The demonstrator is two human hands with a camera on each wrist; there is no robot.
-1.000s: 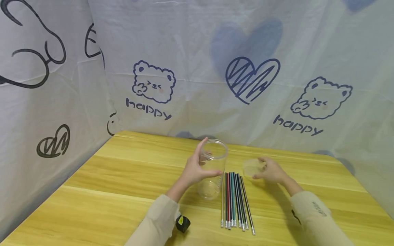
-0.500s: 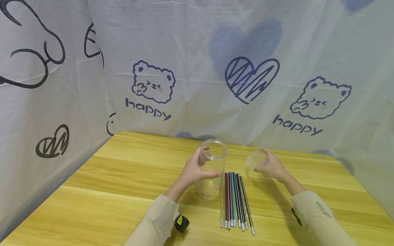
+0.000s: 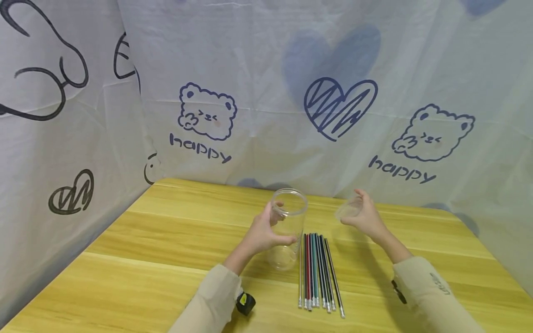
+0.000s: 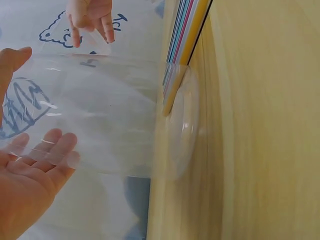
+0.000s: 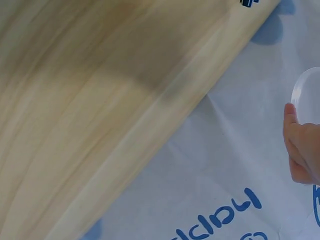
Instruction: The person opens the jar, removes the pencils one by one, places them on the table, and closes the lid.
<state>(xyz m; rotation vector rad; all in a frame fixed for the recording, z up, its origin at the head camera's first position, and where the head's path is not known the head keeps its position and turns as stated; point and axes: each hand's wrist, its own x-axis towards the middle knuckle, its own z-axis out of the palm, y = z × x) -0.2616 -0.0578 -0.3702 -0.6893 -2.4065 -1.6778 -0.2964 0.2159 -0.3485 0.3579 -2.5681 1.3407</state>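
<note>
A tall clear plastic jar [image 3: 294, 226] stands upright on the table with its mouth uncovered. My left hand [image 3: 263, 230] grips it from the left, thumb across the near side and fingers behind. Seen through the left wrist view, the clear wall of the jar [image 4: 110, 115] lies between thumb and fingers. To the right, above the table, my right hand [image 3: 368, 219] holds a round clear lid [image 3: 349, 209], tilted, by its edge. Only part of that lid [image 5: 297, 91] shows in the right wrist view. Just right of the jar lies a row of several pencils [image 3: 318, 270].
The wooden table [image 3: 166, 259] ends at a white hanging cloth [image 3: 258, 115] printed with bears and hearts. Another cloth [image 3: 96, 138] hangs along the left side. The pencils' silver ends point to the near edge.
My right hand has raised the lid off the table, moved it slightly farther back and tipped it steeper. The left hand and jar have hardly moved; the pencils lie as before.
</note>
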